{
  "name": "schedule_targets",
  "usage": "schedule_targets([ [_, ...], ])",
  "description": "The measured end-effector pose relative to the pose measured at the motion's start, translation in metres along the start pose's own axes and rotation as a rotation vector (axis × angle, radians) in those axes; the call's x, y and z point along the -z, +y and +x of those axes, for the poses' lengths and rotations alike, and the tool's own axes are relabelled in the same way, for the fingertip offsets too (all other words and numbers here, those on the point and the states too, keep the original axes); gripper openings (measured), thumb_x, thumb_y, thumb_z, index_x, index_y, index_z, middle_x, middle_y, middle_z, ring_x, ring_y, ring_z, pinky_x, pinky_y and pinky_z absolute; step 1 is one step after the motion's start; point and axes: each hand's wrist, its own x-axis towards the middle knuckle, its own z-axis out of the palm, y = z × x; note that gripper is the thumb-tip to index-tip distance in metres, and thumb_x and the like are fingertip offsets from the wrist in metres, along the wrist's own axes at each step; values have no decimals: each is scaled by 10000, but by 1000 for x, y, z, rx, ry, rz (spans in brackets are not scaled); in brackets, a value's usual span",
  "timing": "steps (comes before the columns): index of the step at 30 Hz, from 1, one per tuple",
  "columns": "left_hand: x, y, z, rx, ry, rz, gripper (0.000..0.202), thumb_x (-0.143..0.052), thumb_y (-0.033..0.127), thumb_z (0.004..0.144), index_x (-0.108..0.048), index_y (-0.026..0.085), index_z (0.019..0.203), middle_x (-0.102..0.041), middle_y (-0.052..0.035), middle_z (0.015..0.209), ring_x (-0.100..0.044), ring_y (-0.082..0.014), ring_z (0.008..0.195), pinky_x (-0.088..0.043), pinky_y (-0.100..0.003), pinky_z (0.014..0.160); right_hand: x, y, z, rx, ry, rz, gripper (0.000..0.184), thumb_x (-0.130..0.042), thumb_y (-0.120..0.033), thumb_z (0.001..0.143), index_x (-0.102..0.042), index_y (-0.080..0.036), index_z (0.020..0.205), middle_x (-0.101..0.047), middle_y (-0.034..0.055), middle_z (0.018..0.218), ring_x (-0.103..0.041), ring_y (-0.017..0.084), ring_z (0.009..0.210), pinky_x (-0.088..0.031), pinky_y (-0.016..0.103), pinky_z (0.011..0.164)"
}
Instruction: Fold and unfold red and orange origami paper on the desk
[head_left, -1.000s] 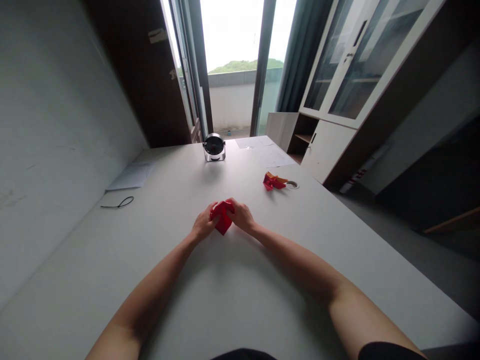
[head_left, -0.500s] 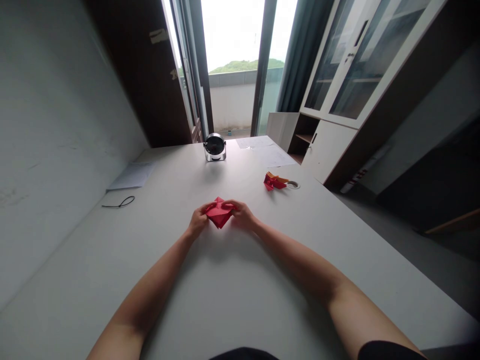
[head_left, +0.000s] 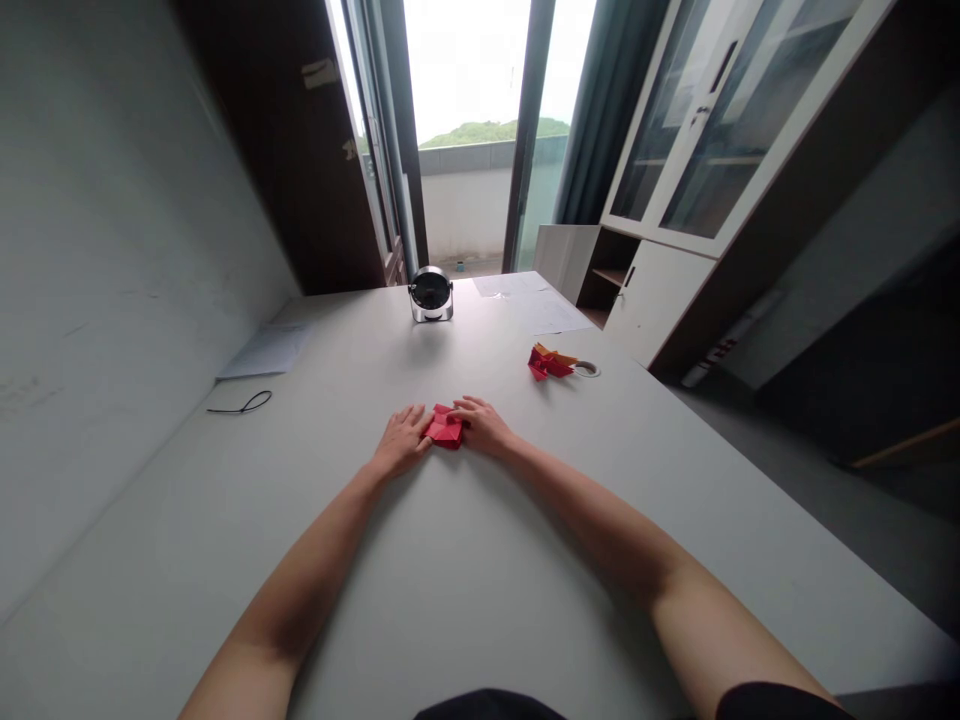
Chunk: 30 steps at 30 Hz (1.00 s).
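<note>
A piece of folded red paper (head_left: 447,431) lies on the white table, its creased top facing up in a squarish shape. My left hand (head_left: 403,438) rests flat at the paper's left side, fingers spread, fingertips and thumb touching its edge. On the other side, my right hand (head_left: 481,425) grips the paper's right edge, with a finger bent over the top; the underside of this grip is hidden.
Red and orange folded paper pieces (head_left: 550,362) sit to the right beside a white tape roll (head_left: 587,369). A round black-and-silver device (head_left: 431,295) stands at the back. At left are a black cable tie (head_left: 241,403) and paper sheets (head_left: 264,351).
The red paper has gone from a pointed diamond held between both hands to a squarish shape lower on the table. My left hand has flattened out and its fingers have spread.
</note>
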Motion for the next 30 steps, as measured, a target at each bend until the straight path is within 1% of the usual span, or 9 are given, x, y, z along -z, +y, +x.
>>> schedule_targets([
  [2,-1,-1,0,5,-46,27,589,-438,454,966,-381,278,1525,-324,-86,1607,-260,-317,1479,-227,-530,1186,0,0,-1,38,-20,-30,418,-667,-172,805,-716,-296,1201,-603,52,1375,-456,286,1368,-392,457,1126],
  [5,-2,-1,-1,15,-87,45,623,-406,493,972,-325,277,1551,-258,-79,1636,-213,-313,1501,-181,-536,1199,2,-1,-1,96,-5,-24,405,-680,-172,807,-715,-287,1193,-628,49,1340,-477,266,1350,-399,430,1119],
  [8,-1,-1,-1,16,-111,41,643,-383,541,973,-307,283,1557,-232,-77,1645,-194,-311,1507,-167,-537,1202,6,-3,1,160,12,43,233,-683,-203,844,-749,-261,1061,-700,52,1184,-554,229,1240,-430,380,1071],
  [11,1,-1,-2,-1,-64,0,586,-399,529,978,-373,319,1524,-298,-70,1621,-238,-308,1488,-185,-548,1193,11,-5,3,146,27,88,95,-662,-253,893,-753,-227,904,-722,63,1041,-601,206,1087,-451,348,998],
  [14,4,-1,-1,-47,58,-72,429,-436,434,986,-552,347,1390,-454,-49,1525,-344,-283,1427,-234,-531,1182,15,-7,3,61,24,84,131,-637,-263,916,-739,-210,853,-711,64,1016,-595,189,983,-458,322,922],
  [18,8,-4,0,-79,168,-192,269,-492,314,959,-722,290,1097,-605,-48,1349,-495,-247,1273,-359,-462,1123,17,-9,2,10,-12,75,133,-633,-266,919,-731,-205,855,-691,60,1005,-570,182,949,-441,300,877],
  [21,10,-5,1,-56,184,-276,181,-548,261,912,-726,255,943,-658,-56,1226,-552,-240,1166,-424,-432,1057,17,-9,2,-22,-3,62,124,-640,-278,918,-716,-205,852,-674,52,959,-556,180,931,-430,285,842],
  [26,10,-5,1,-43,189,-340,113,-581,262,882,-678,225,839,-669,-61,1119,-576,-225,1077,-448,-391,1006,16,-10,2,-102,48,34,86,-648,-285,911,-687,-219,949,-670,31,887,-540,187,913,-411,276,805],
  [30,11,-3,0,-51,180,-334,121,-587,256,867,-637,212,765,-661,-63,1106,-580,-220,1043,-455,-380,984,18,-16,0,-148,45,-30,227,-661,-281,893,-631,-206,1105,-673,34,889,-535,203,928,-401,293,818],
])
